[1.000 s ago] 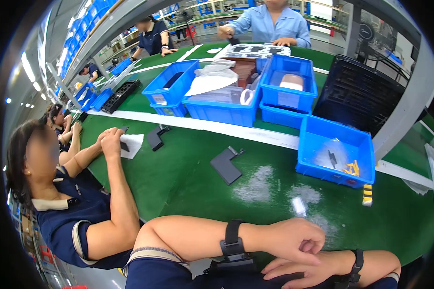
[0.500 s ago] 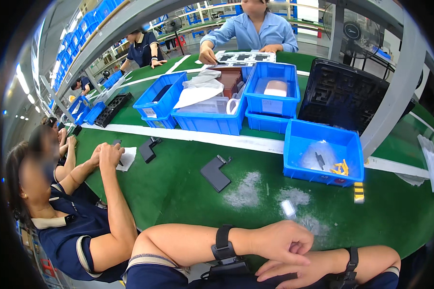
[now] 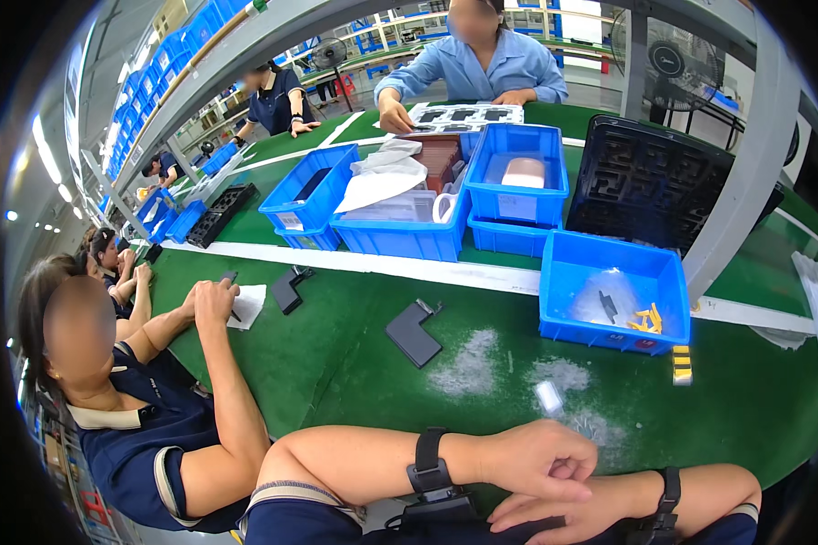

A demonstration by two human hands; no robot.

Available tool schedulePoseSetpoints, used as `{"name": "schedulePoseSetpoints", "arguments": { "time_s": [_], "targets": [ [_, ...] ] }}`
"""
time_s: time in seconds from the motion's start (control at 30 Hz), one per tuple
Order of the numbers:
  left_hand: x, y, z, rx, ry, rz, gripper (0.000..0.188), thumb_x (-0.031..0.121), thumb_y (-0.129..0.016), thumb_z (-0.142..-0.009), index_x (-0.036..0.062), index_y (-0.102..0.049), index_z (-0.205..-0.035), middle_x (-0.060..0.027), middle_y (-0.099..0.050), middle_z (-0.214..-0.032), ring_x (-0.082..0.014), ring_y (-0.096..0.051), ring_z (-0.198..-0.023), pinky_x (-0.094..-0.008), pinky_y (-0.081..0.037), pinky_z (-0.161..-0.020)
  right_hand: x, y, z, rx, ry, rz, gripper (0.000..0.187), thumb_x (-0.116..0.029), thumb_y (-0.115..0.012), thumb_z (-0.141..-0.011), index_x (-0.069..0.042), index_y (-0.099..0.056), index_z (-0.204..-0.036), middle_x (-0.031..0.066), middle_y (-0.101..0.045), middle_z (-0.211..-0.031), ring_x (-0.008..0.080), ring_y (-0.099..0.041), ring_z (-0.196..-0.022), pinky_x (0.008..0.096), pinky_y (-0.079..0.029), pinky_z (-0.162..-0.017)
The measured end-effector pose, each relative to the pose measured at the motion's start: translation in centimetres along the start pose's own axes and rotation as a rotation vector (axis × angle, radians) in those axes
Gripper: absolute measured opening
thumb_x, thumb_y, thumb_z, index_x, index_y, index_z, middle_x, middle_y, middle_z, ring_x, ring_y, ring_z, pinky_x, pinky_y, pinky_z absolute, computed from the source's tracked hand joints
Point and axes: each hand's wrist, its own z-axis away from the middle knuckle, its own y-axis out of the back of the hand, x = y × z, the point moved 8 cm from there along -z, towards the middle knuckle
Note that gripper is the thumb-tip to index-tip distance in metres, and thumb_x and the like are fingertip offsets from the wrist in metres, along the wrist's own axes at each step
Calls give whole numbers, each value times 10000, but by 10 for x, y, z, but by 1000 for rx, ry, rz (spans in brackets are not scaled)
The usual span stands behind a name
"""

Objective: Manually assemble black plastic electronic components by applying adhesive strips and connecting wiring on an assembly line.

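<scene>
My left hand (image 3: 545, 459) rests across my right wrist at the table's near edge, its fingers curled in and nothing visible in them. Below it, my right hand (image 3: 554, 513) points left with fingers stretched out and apart, holding nothing. Each wrist wears a black strap. Just beyond my hands lies a small white block (image 3: 548, 398) beside patches of whitish residue (image 3: 468, 365). Farther left is a dark grey L-shaped part (image 3: 415, 334) with a short cable end. Another such part (image 3: 288, 291) lies near a co-worker.
A blue bin (image 3: 613, 336) holds a clear bag and yellow pieces; a yellow-black item (image 3: 682, 365) lies beside it. More blue bins (image 3: 400, 238) line the white strip. A black moulded tray (image 3: 650, 177) leans by a grey post (image 3: 745, 154). Co-workers sit left and opposite.
The whole view has shifted slightly, so everything sits a little lower and to the right. My hands keep their crossed pose. The seated co-worker's head at left has turned.
</scene>
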Motion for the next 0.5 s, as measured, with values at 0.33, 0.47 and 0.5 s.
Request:
{"name": "schedulePoseSetpoints", "arguments": {
  "time_s": [0.33,0.47,0.5],
  "targets": [
    [-2,0,1,8,4,15,199,218,-633,-839,35,-568,-796,-49,-522,-651,-172,-495,-546,-294,-393,-483,5,-6,0,-50,-59,-106,340,-68,-600,-824,-41,-566,-1161,117,-538,-1196,261,-509,-1084,359,-398,-935],
    [-1,1,2,11,15,-3,201,204,-634,-836,28,-556,-780,-54,-519,-643,-177,-496,-541,-295,-391,-475,4,-7,-2,-71,-91,-155,338,-56,-590,-829,-26,-559,-1164,129,-534,-1199,269,-501,-1108,355,-399,-951],
    [-3,1,2,12,13,-5,201,204,-634,-836,28,-556,-780,-54,-519,-643,-177,-496,-541,-295,-391,-475,4,-7,-2,-72,-91,-153,338,-56,-590,-829,-26,-559,-1164,129,-534,-1199,269,-501,-1108,355,-399,-951]
  ]
}}
